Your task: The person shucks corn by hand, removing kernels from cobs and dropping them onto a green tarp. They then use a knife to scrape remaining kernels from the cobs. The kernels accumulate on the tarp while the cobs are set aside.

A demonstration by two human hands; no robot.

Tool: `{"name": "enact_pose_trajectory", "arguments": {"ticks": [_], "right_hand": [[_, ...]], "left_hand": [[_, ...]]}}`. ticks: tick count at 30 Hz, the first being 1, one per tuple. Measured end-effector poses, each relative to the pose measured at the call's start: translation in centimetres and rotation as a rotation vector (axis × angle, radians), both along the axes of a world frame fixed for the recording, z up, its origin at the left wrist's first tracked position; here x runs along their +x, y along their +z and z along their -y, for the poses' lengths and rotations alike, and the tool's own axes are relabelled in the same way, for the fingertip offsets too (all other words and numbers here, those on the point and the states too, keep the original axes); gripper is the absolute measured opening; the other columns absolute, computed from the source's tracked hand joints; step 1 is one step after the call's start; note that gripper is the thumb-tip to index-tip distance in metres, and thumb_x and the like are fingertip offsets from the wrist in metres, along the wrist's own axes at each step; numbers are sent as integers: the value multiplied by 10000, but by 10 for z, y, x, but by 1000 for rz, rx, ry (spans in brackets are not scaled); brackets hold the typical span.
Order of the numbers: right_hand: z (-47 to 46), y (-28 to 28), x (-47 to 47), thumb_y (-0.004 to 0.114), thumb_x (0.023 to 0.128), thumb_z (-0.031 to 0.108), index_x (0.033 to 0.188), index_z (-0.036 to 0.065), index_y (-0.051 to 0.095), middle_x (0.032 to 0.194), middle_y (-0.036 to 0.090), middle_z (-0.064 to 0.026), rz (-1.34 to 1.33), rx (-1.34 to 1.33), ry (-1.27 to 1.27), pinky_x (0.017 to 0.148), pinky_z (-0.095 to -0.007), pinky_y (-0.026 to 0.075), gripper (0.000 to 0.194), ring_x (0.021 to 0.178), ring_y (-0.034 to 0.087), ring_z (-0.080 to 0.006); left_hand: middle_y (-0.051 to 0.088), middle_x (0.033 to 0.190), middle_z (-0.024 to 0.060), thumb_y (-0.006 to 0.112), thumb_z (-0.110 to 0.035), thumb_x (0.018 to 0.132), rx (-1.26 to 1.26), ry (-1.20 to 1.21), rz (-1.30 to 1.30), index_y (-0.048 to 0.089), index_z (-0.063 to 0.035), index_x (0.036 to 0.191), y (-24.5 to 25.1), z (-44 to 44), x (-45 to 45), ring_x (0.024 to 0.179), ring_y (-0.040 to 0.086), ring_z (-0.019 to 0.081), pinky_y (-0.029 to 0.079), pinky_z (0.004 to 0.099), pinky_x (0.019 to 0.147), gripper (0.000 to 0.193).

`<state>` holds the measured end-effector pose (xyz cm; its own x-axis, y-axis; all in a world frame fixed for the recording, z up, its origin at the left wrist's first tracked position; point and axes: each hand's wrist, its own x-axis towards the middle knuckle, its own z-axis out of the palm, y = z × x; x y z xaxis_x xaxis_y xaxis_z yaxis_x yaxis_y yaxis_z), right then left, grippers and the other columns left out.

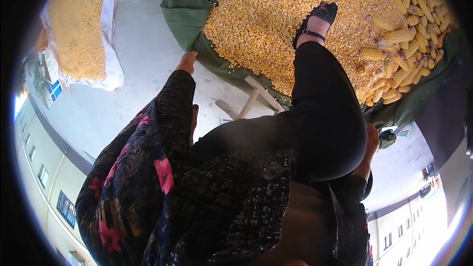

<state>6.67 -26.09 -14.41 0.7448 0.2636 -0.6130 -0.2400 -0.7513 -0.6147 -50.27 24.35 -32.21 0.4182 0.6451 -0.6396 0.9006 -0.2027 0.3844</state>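
Note:
My left hand pinches the edge of a green cloth sheet, whose near left side is folded over. Loose yellow corn kernels lie spread on this sheet. Beside my bent knee, my right hand is closed at the sheet's right edge; its fingers are partly hidden. My foot in a black strapped shoe stands among the kernels. Whole husked corn cobs are heaped on the right part of the sheet.
A wooden stool or frame stands at the sheet's near edge, partly behind my leg. On the left, more kernels cover a white sheet. Pale concrete floor runs between the sheets. Buildings show at the rim.

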Motion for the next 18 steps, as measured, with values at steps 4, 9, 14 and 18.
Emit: {"name": "enact_pose_trajectory", "arguments": {"ticks": [4,9,14,18], "right_hand": [[-12,-12,0,612,927,43,1198,-50,585,1039,667,-94,-52,50,-33,819,-260,531,288,909,644,-142],[-6,-20,-8,614,923,37,1206,-49,583,1045,665,-100,-26,9,8,830,-262,531,298,912,644,-147],[-52,-10,-20,617,921,35,1192,-45,587,1013,671,-82,52,-10,128,825,-257,525,284,902,644,-130],[-35,2,-36,610,918,25,1171,-43,594,986,674,-61,93,-46,84,819,-249,516,262,888,636,-114]], "left_hand": [[660,930,197,584,-6,769,107,594,-2,648,46,963,-4,3,-13,874,607,325,469,411,789,210],[612,669,71,678,-44,767,268,1273,130,623,50,738,-11,-1,-44,604,557,217,433,374,601,113],[605,685,116,600,-23,741,359,1311,-19,618,65,754,1,21,-70,614,557,223,426,382,589,91],[611,701,181,538,-34,724,197,1222,6,600,108,739,21,18,-42,684,592,262,439,397,621,155]]}}
